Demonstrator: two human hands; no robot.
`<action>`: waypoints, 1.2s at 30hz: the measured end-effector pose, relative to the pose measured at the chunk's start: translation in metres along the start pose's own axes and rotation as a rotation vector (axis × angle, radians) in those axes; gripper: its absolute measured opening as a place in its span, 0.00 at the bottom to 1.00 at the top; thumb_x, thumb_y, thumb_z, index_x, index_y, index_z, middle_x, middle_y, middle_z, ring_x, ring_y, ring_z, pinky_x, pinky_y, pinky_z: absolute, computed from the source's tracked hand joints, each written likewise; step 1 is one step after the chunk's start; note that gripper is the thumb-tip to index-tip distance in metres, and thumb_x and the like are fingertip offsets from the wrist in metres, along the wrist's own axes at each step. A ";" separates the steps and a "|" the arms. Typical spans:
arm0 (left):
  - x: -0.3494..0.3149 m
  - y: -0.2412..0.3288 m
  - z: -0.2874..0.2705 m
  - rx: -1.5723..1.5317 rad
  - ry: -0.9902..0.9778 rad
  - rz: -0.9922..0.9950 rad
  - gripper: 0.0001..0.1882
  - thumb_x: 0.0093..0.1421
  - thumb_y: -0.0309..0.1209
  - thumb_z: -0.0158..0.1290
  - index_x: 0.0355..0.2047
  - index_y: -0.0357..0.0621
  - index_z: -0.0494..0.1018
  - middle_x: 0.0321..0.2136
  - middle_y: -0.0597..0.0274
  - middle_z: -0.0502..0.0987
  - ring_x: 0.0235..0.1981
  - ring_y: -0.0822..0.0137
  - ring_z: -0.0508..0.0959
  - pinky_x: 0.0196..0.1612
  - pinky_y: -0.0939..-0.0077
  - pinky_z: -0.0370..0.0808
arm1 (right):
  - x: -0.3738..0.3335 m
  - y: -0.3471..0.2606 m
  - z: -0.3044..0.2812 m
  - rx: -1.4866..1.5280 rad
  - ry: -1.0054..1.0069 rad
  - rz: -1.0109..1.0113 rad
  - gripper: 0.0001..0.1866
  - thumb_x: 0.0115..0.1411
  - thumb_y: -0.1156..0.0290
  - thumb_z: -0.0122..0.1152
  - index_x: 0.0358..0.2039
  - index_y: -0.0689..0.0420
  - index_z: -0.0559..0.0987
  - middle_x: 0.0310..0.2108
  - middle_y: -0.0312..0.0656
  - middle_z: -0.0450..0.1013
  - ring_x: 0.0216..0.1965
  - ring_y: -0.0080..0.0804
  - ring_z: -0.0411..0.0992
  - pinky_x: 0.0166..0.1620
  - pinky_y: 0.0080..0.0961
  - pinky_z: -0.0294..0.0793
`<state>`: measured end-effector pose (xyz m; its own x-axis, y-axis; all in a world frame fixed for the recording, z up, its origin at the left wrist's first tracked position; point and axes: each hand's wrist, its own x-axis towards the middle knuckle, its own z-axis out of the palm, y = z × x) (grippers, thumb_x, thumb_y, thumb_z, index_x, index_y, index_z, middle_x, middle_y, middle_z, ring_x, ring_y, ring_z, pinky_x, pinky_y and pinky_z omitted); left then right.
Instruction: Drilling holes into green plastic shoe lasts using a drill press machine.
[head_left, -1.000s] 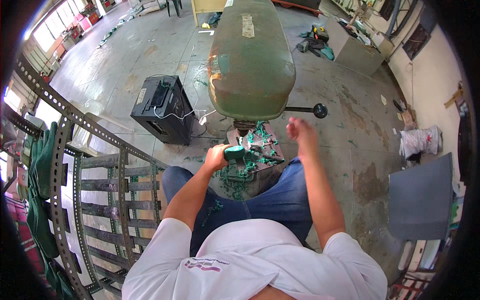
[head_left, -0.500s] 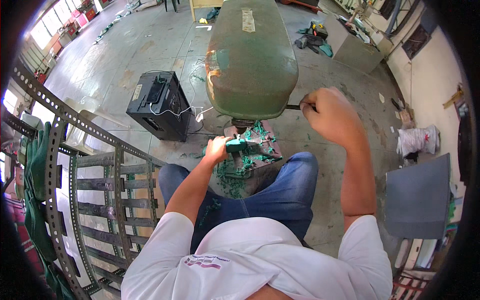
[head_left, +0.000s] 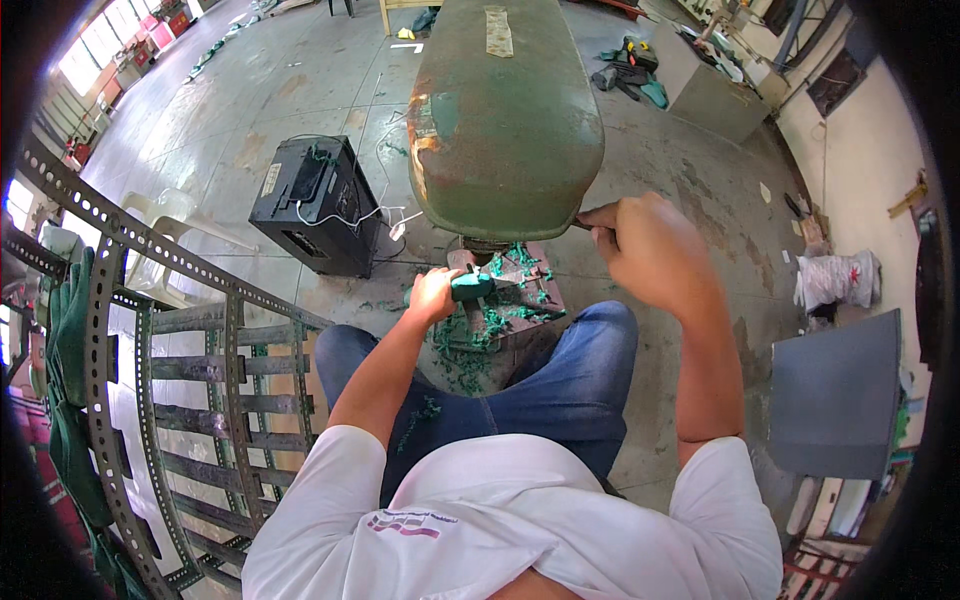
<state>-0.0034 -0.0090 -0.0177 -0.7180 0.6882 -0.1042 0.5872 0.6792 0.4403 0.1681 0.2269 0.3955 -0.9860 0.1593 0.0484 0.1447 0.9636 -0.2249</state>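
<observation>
In front of me stands a big, worn green machine head (head_left: pixel 505 150) with a rounded front. Beneath it a short dark column (head_left: pixel 487 243) meets a block-like base (head_left: pixel 535 312) strewn with green shavings (head_left: pixel 495 325). My left hand (head_left: pixel 432 295) is closed around a dark green piece (head_left: pixel 472 287), which lies over the left part of the base; its exact kind is unclear. At the machine head's right side, my right hand (head_left: pixel 650 250) has its fingers closed on a thin dark lever (head_left: pixel 582 222). The hand is slightly blurred and hides the lever's outer end.
A black box-shaped unit (head_left: pixel 315 205) with white cables stands on the floor to the left. A perforated metal rack (head_left: pixel 230 380) is close at my left. At the right are a grey panel (head_left: pixel 835 395) and a white bag (head_left: pixel 838 280). Shavings also lie on my jeans (head_left: pixel 560 370).
My right hand has moved slightly down and left, with the lever's visible end lower beside the machine head. My left hand and the green piece have hardly moved.
</observation>
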 end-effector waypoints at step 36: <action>0.005 -0.004 0.005 0.010 -0.021 -0.015 0.42 0.44 0.29 0.70 0.64 0.65 0.78 0.52 0.60 0.84 0.61 0.52 0.80 0.59 0.48 0.77 | -0.041 -0.004 0.055 -0.072 0.190 0.011 0.19 0.64 0.70 0.64 0.54 0.48 0.89 0.30 0.49 0.82 0.30 0.53 0.81 0.36 0.48 0.81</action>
<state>-0.0071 -0.0072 -0.0244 -0.7188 0.6831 -0.1295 0.5802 0.6920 0.4296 0.2036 0.2050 0.3405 -0.9521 0.2011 0.2305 0.1677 0.9733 -0.1565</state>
